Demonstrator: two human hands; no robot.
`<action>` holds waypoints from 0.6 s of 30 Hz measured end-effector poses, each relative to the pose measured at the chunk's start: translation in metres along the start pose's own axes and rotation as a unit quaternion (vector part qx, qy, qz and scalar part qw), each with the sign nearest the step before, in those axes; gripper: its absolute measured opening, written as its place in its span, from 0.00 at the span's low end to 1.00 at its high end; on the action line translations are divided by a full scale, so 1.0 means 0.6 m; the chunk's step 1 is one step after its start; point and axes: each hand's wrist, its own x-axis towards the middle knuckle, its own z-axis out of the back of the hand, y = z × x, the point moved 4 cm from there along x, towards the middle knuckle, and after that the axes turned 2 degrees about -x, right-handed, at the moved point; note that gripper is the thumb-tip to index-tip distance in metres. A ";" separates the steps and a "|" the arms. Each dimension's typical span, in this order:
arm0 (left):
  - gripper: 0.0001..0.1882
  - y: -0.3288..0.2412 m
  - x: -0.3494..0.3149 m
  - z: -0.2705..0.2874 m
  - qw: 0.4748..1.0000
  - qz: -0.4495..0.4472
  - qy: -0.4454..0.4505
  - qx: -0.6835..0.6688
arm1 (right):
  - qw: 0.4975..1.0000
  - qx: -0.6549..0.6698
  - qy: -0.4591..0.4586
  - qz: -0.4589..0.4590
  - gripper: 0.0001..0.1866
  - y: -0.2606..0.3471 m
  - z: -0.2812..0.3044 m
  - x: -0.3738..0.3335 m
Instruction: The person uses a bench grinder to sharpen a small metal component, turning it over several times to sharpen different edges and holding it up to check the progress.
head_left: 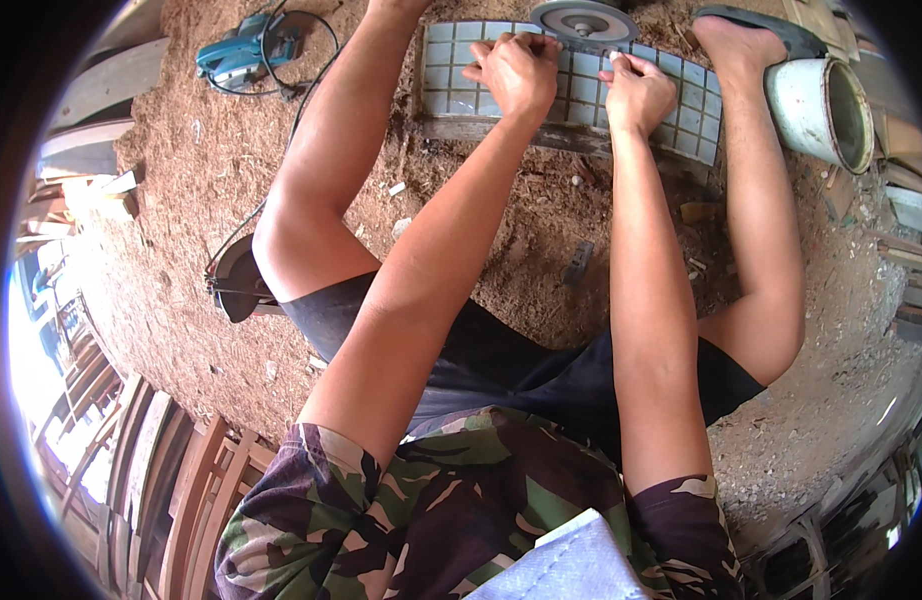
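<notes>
At the top of the head view, my left hand [521, 75] is over a board of pale blue-grey tiles [451, 75], its fingers bent and pressed together. My right hand [641, 97] is pinched closed a little to the right. A thin dark strip [587, 47] runs between my fingertips, with one end at each hand. Its kind is too small to tell. Just beyond it, a round grey disc [571, 12] with a hub in its middle lies at the board's far edge. The strip is close to the disc's near rim; I cannot tell whether they touch.
A blue power tool [243, 55] with a black cord lies at far left. Beside my left knee is a dark round blade or disc [243, 280]. A whitish bucket [813, 112] lies tipped by my right foot. Wood pieces [186, 500] are stacked at lower left; shavings cover the ground.
</notes>
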 end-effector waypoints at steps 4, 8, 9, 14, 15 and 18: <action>0.12 -0.002 -0.001 -0.002 1.000 -0.003 -0.007 -0.002 | 1.000 0.004 0.000 0.002 0.07 -0.002 0.001 0.002; 0.11 -0.002 -0.001 -0.003 1.000 0.000 -0.003 -0.002 | 1.000 -0.008 -0.002 0.004 0.07 0.000 0.004 0.002; 0.11 -0.002 -0.001 -0.003 1.000 -0.002 -0.002 -0.004 | 1.000 -0.011 -0.001 0.005 0.07 0.001 0.004 0.002; 0.11 -0.005 -0.003 -0.003 1.000 -0.002 0.000 -0.008 | 1.000 -0.013 -0.004 -0.001 0.07 0.003 0.008 0.002; 0.11 -0.005 -0.003 -0.003 1.000 -0.001 0.002 -0.011 | 1.000 -0.012 -0.004 -0.002 0.07 0.003 0.008 0.002; 0.11 -0.006 -0.002 -0.005 1.000 0.003 0.006 -0.004 | 1.000 -0.017 -0.003 -0.002 0.07 0.004 0.009 0.002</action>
